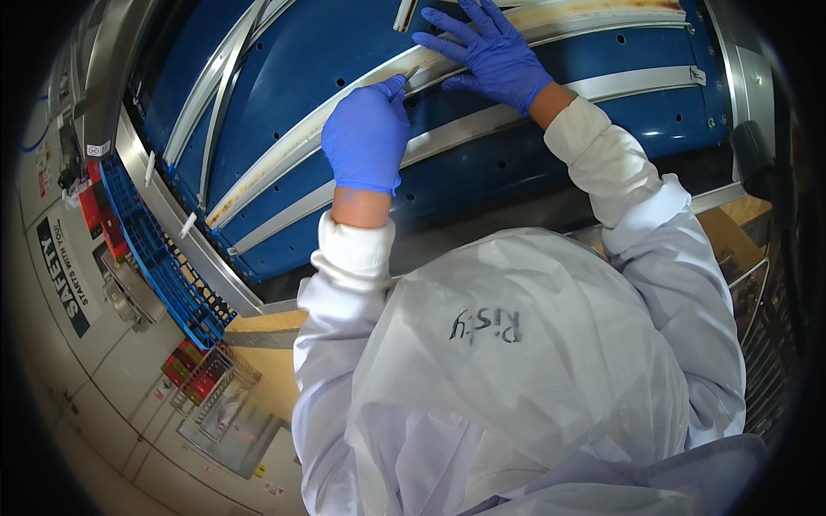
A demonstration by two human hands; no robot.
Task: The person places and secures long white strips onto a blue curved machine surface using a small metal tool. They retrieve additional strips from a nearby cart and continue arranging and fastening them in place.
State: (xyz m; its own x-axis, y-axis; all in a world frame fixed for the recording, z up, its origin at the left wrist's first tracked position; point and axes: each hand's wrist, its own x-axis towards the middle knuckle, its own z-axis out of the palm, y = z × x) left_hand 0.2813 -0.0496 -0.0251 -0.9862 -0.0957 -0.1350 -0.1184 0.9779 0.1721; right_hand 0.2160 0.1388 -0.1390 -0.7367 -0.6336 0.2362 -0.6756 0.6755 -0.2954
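Observation:
My left hand (366, 133), in a blue glove, is closed at the edge of a long pale strip (297, 142) with brown stains. Between its thumb and fingers a small thin tip pokes out, too small to name. Farther right, my right hand (499, 64), gloved in blue too, lies with fingers spread over the same strip and grips nothing. Under both hands is a dark blue panel (297, 64) dotted with small holes. A second, narrower pale strip (465, 129) crosses the panel nearer to me, passing behind my left hand.
Thin metal strips (225, 90) lie on the panel at the left. A metal frame (194, 232) borders it. Beyond the frame stand a blue plastic crate (159, 249) and a wire basket with red items (194, 370). A cardboard box (730, 245) sits at the right.

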